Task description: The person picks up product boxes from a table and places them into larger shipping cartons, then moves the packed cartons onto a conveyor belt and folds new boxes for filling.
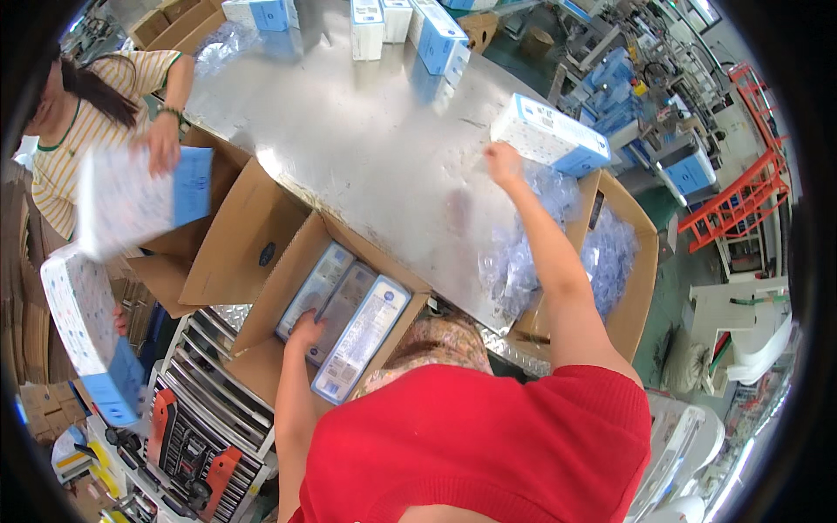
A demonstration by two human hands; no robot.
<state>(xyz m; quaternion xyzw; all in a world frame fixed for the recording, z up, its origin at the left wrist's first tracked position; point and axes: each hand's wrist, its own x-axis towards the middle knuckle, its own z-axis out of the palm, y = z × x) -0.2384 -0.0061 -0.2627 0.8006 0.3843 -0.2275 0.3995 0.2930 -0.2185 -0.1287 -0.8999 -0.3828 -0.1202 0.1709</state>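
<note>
At the right of the metal table, my right hand [503, 163] is closed at the near left end of a long white-and-blue pack [551, 132], which sits tilted by the clear plastic bags. My left hand [307, 332] reaches down into an open cardboard carton [253, 376], its fingers apart and resting on the packs inside. Three long packs stand side by side there; the nearest to me is a white-and-blue pack [362, 338], and the middle one [342, 305] looks greyer. What lies under my left palm is hidden.
A co-worker in a striped shirt [131, 74] at left handles two white-and-blue packs [144, 196], blurred, beside another open carton [248, 231]. A carton of clear plastic bags [610, 253] stands at right. More packs [436, 39] are on the far table [349, 131]. A roller conveyor [214, 370] runs at lower left.
</note>
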